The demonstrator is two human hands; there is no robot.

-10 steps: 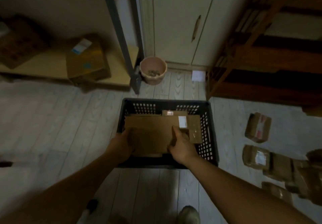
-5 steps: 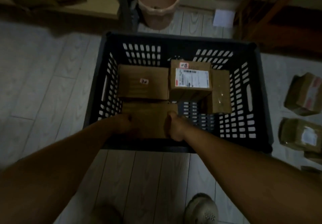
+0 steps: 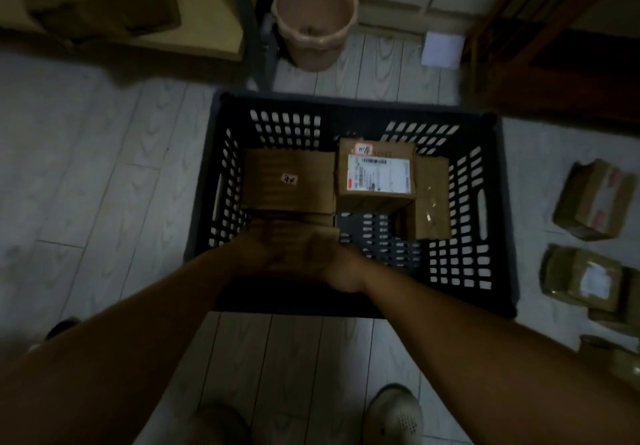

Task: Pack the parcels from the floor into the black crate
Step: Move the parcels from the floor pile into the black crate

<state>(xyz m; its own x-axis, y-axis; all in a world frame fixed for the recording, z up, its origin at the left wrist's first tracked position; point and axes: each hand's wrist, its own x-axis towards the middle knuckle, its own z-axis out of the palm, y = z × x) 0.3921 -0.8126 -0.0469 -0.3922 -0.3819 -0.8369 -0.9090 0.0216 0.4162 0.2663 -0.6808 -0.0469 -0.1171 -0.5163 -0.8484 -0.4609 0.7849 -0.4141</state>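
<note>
The black crate (image 3: pixel 498 222) stands on the floor in front of me. Both hands reach into its near left corner and hold a brown parcel (image 3: pixel 294 236) by its sides: my left hand (image 3: pixel 254 254) on the left, my right hand (image 3: pixel 341 268) on the right. The fingers are blurred and dark. Behind it lies a flat brown parcel (image 3: pixel 287 181) with a small sticker. A taller parcel with a white label (image 3: pixel 377 174) sits at the back right, with another brown parcel (image 3: pixel 433 198) beside it. Part of the crate's floor (image 3: pixel 367 229) shows bare.
Several taped parcels (image 3: pixel 594 198) lie on the floor to the right of the crate. A pink bucket (image 3: pixel 315 18) stands behind it, next to a metal post (image 3: pixel 247 21). A low shelf with cardboard boxes (image 3: pixel 100 1) is at the back left. My shoes (image 3: pixel 394 413) are below.
The parcel in my hands has gone down from the crate's top into the near left corner. The view has tilted down and closer to the crate.
</note>
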